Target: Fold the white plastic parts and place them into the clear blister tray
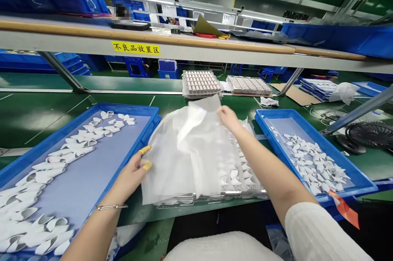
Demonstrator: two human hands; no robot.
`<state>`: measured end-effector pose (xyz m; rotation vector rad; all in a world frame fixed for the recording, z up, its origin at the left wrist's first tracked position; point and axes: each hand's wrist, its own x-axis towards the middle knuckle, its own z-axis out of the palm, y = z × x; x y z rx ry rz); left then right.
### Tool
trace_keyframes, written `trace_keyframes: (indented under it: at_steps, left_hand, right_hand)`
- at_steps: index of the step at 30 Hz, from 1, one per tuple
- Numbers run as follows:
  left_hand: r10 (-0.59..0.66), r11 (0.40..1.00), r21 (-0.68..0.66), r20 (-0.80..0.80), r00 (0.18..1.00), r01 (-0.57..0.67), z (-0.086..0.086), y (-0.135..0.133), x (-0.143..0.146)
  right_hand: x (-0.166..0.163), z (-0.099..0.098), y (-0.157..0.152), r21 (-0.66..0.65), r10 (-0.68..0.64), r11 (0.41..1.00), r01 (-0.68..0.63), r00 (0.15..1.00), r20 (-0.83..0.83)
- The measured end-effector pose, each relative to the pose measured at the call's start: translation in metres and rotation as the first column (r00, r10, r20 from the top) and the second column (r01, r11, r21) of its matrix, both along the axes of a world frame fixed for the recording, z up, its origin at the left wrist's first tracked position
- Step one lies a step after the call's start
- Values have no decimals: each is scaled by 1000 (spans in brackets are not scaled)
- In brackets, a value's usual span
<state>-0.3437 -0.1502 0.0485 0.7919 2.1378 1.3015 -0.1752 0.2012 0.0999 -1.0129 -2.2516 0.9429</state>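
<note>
A translucent white plastic sheet [196, 154], possibly a flat bag, spreads over a clear tray [235, 183] that holds small white curved pieces. My right hand [229, 120] is closed on the sheet's upper right edge, fingers pinched together. At its left edge, my left hand [136, 167] holds the sheet between thumb and fingers, with yellow finger covers on two fingertips. Most of the tray and its pieces is hidden under the sheet. The pieces show through at the right side.
A blue bin [156, 111] with rows of white curved pieces stands left; another blue bin [365, 185] with a loose pile stands right. Filled trays [201, 83] sit behind. A shelf beam [196, 54] crosses above. A black fan [370, 135] is at far right.
</note>
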Motion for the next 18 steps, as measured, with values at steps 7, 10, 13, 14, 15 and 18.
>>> trace_keyframes:
  at_steps: [7, 10, 13, 14, 15, 18]
  left_hand:
    - [38, 990, -131, -92, 995, -50, -20, -10, -48]
    - [14, 975, -214, -178, 984, -53, -21, -9, -49]
    - [-45, 955, -297, -182, 982, -11, -16, -1, -42]
    - [-59, 948, -319, -170, 984, 2, -14, 3, -38]
    - [-66, 944, -330, -147, 987, 13, -13, 7, -35]
    - [-26, 970, -242, 30, 999, 32, -12, 19, -26]
  right_hand:
    - [69, 3, 78, 182, -270, 958, 223, 915, 299]
    - [90, -18, 88, 186, -293, 954, 234, 852, 434]
    - [106, -36, 92, 175, -289, 957, 231, 793, 536]
    - [110, -40, 92, 177, -292, 956, 233, 777, 558]
    - [114, -43, 92, 182, -298, 955, 236, 764, 572]
    - [123, -49, 92, 203, -316, 949, 242, 743, 590]
